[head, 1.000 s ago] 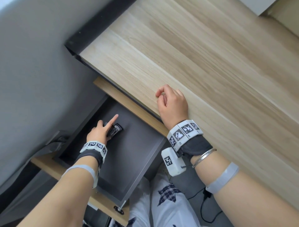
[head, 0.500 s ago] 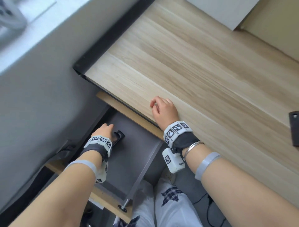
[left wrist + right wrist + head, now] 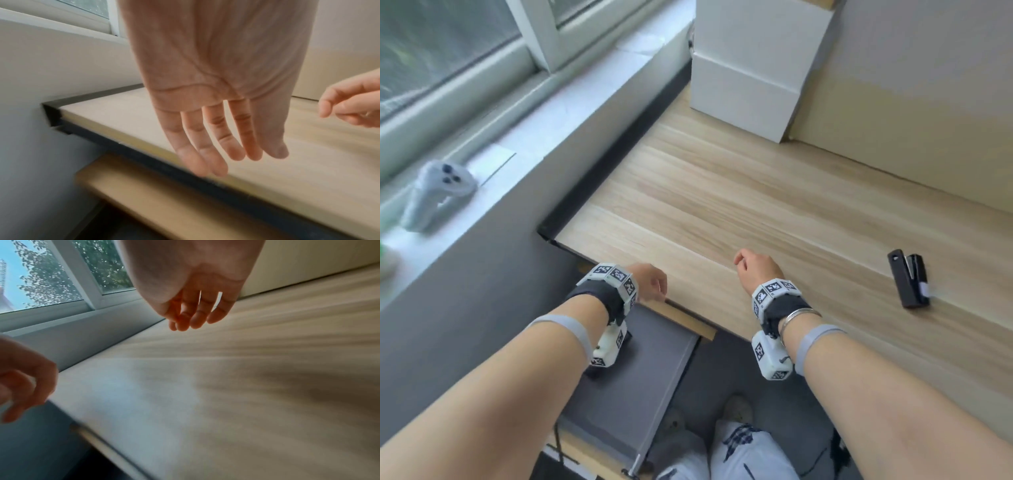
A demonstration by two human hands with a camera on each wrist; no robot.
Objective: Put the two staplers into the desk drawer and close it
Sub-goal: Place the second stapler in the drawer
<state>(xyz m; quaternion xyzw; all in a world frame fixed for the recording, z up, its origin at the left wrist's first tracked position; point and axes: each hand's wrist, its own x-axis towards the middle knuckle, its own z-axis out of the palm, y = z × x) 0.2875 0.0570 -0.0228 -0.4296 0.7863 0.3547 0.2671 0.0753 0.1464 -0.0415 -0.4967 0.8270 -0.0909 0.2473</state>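
Above the front edge of the wooden desk [image 3: 722, 192], the left hand's fingers [image 3: 207, 146] hang straight and slightly spread, holding nothing; the left hand [image 3: 650, 281] itself sits over the desk edge, just above the open drawer [image 3: 640, 370]; the right hand's fingers [image 3: 195, 316] droop loosely, close together and lightly bent, also holding nothing, and the right hand [image 3: 755, 270] hovers over the desktop, well apart from the left one. In the head view both wrists carry white bands printed with black-and-white markers, each with a small white camera block beneath.

The drawer, dark grey inside with a light wood front, stands pulled out below the desk on the left side; the left forearm and wrist block cover much of its floor (whether a stapler lies in there cannot be told from these views). A black stapler [image 3: 909, 282] lies flat on the desktop far to the right, well clear of the right hand; its silver metal shows along one side.

At the back of the desk stands a white box [image 3: 750, 68] against the wall; on the windowsill [image 3: 517, 144] to the left rests a pale grey handheld controller [image 3: 436, 193]; below the desk, patterned trousers and pale shoes are visible.
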